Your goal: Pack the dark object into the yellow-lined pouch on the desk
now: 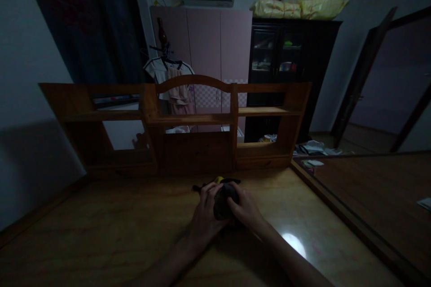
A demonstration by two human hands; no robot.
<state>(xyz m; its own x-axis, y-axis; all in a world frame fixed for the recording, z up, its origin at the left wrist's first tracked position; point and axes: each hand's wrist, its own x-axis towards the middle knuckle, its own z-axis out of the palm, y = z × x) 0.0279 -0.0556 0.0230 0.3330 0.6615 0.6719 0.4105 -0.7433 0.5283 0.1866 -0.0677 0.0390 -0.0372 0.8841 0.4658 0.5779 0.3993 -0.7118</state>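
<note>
The left hand [206, 210] and right hand [248, 208], fingers part-curled, grip a dark rounded object [221, 205] over the wooden desktop [134, 219]: three o'clock from the left, nine from the right, neither nearer; its long axis is indistinct.

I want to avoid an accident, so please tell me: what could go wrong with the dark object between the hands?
The dark object is held between the left hand and the right hand; if either loosens, it might slip onto the wooden desk. Its details are hard to see in the dim light, so a finger could be misplaced.
</note>
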